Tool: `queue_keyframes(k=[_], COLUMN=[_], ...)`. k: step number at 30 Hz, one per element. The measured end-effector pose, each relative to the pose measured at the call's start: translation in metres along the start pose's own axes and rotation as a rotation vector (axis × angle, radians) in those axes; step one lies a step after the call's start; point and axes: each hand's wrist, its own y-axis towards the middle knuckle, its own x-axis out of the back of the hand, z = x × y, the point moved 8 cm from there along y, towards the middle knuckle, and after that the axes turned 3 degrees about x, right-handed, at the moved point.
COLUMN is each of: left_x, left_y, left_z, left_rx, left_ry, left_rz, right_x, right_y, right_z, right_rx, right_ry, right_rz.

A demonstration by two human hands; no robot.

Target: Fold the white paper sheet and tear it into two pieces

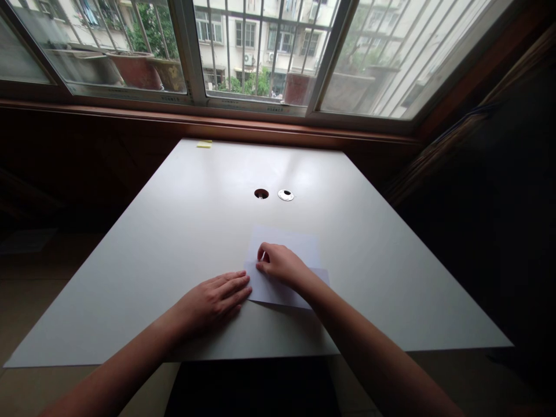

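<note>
A sheet of white paper point(286, 246) lies on the white table point(174, 231) near its front edge, with a folded layer on top. My right hand point(280, 263) rests on the paper, fingers curled and pressed together at its left part. My left hand point(215, 298) lies flat on the table, fingers stretched out, fingertips touching the paper's lower left corner.
A round cable hole point(261, 193) and its loose round cap point(285, 195) sit mid-table. A yellow sticky-note pad point(204, 144) lies at the far edge. Behind it are a wooden sill and barred windows. Dark furniture stands at the right.
</note>
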Motion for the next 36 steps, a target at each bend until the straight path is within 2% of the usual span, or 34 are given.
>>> queue_keyframes(k=[8, 17, 23, 26, 29, 33, 36], left_x=[0.004, -0.011, -0.012, -0.010, -0.008, -0.009, -0.011], left_y=[-0.002, 0.021, 0.028, 0.029, 0.030, 0.031, 0.031], left_z=[-0.008, -0.004, -0.006, -0.008, -0.010, -0.011, -0.011], left_rx=[0.042, 0.203, 0.257, 0.268, 0.275, 0.295, 0.302], left_ry=[-0.047, 0.086, 0.080, 0.060, 0.055, 0.052, 0.063], left_rz=[-0.059, -0.104, -0.142, -0.152, -0.163, -0.146, -0.137], right_x=[0.002, 0.001, 0.004, 0.009, 0.012, 0.003, -0.005], right_y=[-0.003, -0.004, -0.012, -0.025, -0.048, -0.087, -0.109], right_z=[0.002, 0.004, 0.008, 0.014, 0.023, 0.035, 0.036], right_rx=[-0.003, 0.004, 0.046, 0.138, 0.310, 0.581, 0.694], right_ry=[-0.021, -0.053, -0.130, -0.216, -0.281, -0.291, -0.308], right_rz=[-0.007, 0.003, -0.073, -0.182, -0.253, -0.190, -0.138])
